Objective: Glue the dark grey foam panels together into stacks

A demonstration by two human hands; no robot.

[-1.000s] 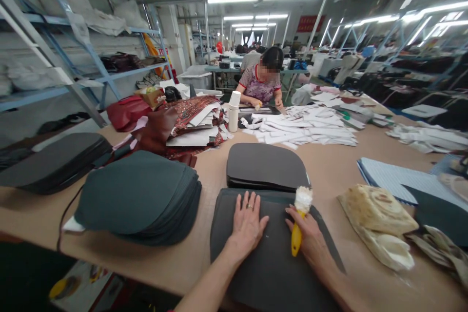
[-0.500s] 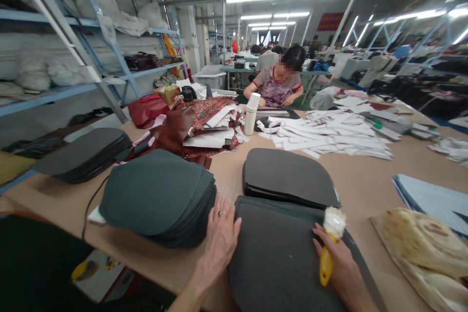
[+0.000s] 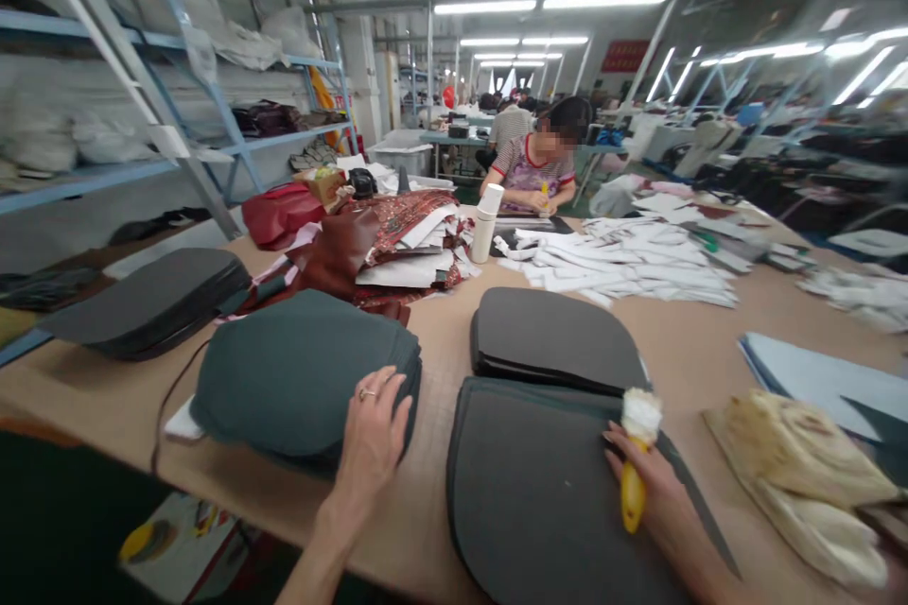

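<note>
My left hand (image 3: 375, 421) rests at the right edge of a stack of dark green rounded sheets (image 3: 298, 369), fingers bent a little and apart, a ring on one of them. My right hand (image 3: 656, 473) is closed round a brush (image 3: 634, 492) with a yellow handle; its pale, white-coated bristles point up and away. That hand lies on the right side of a stack of dark grey rounded pieces (image 3: 546, 482), whose top face is bare. Just behind stands another dark grey stack (image 3: 557, 331).
A white bottle (image 3: 486, 225) stands mid-table beside brown and patterned material (image 3: 383, 246). White strips (image 3: 624, 255) lie at the back. On the right are a crumpled cream cloth (image 3: 787, 454) and a folder (image 3: 809, 373). Another grey stack (image 3: 148, 298) lies left. A co-worker (image 3: 539, 161) sits opposite.
My left hand has moved left, from the gap between the stacks onto the edge of the green stack. My right hand keeps the brush in nearly the same place. The co-worker's hands have shifted.
</note>
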